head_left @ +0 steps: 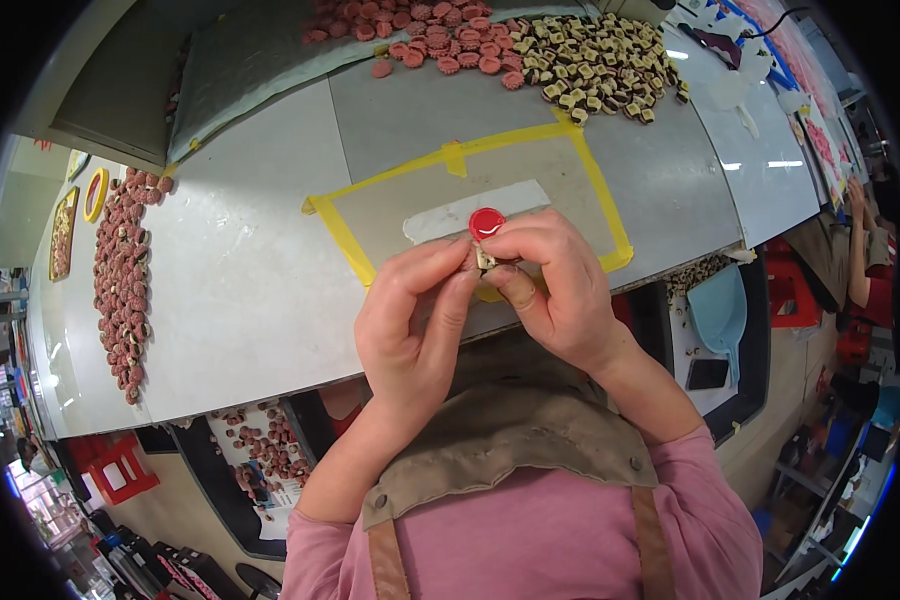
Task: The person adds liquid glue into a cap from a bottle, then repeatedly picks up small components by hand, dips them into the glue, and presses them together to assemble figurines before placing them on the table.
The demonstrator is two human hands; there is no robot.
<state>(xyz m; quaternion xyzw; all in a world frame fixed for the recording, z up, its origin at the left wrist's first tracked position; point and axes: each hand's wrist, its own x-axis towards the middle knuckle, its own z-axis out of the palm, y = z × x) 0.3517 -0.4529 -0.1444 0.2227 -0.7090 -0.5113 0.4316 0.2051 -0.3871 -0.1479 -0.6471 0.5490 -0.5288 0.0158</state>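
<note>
My left hand (pixel 405 320) and my right hand (pixel 560 285) meet over the table's near edge, both closed in pinches with fingertips together. Between them is a small cream-and-dark piece (pixel 485 259), pinched by my right fingers and touching the left. What else my left fingertips hold is too covered to tell. Just beyond the right fingertips shows a round, shiny red cap (pixel 487 221). Under and behind it, a white strip (pixel 432 224) lies inside a yellow tape outline (pixel 450 158).
Pink scalloped caps (pixel 450 40) and cream-and-dark pieces (pixel 600 65) are heaped at the far side. Pink-topped pieces (pixel 122 290) form a long band at left. Below the table edge are an open tray (pixel 260 530) and a blue dustpan (pixel 718 310). Another person's arm (pixel 858 250) appears far right.
</note>
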